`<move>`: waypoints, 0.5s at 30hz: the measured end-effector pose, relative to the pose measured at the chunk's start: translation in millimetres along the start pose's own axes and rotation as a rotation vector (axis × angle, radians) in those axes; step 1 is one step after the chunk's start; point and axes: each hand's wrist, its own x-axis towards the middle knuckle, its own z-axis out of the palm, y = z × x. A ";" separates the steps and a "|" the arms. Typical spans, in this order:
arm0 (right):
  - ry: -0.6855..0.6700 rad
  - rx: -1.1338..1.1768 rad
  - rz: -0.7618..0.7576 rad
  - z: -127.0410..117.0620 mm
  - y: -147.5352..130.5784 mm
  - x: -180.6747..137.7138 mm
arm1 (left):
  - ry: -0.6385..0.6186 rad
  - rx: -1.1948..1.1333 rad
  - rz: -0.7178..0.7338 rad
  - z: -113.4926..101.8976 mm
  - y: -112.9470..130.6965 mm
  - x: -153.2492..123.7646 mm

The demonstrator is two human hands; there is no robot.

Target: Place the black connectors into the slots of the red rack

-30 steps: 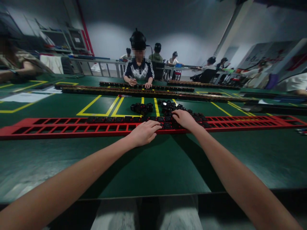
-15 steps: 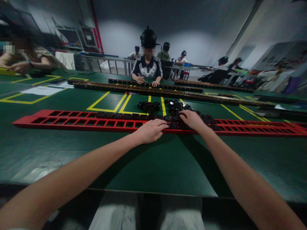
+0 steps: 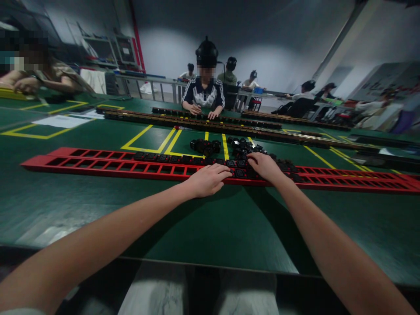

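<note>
A long red rack point(image 3: 108, 166) with two rows of rectangular slots lies across the table in front of me. Small black square parts point(image 3: 239, 173) fill several of its slots around the middle. My left hand point(image 3: 210, 179) rests on the near row, its fingers stretched out to the right and touching the edge of a black part. To its right, my right hand point(image 3: 262, 166) reaches over the rack with bent fingers among the black parts; what is under those fingertips is hidden. Just behind the rack lie two loose heaps of black parts, a small one point(image 3: 205, 146) and a larger one point(image 3: 243, 144).
Long dark rails point(image 3: 183, 121) run across the green table point(image 3: 170, 223) further back. Yellow tape lines point(image 3: 138, 136) mark its surface, and white paper point(image 3: 62, 121) lies at left. A co-worker point(image 3: 205, 94) sits opposite; others sit left and behind.
The whole view has shifted slightly to the right and tilted a little. Both hands stay in nearly the same places on the rack.
</note>
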 end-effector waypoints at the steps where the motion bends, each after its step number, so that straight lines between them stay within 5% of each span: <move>1: -0.001 -0.001 0.000 -0.3 -0.4 -0.2 | -0.001 -0.003 -0.001 -0.1 0.0 0.1; 15: -0.009 -0.006 0.006 0.6 0.4 0.2 | 0.011 0.004 0.008 0.3 -0.4 -0.1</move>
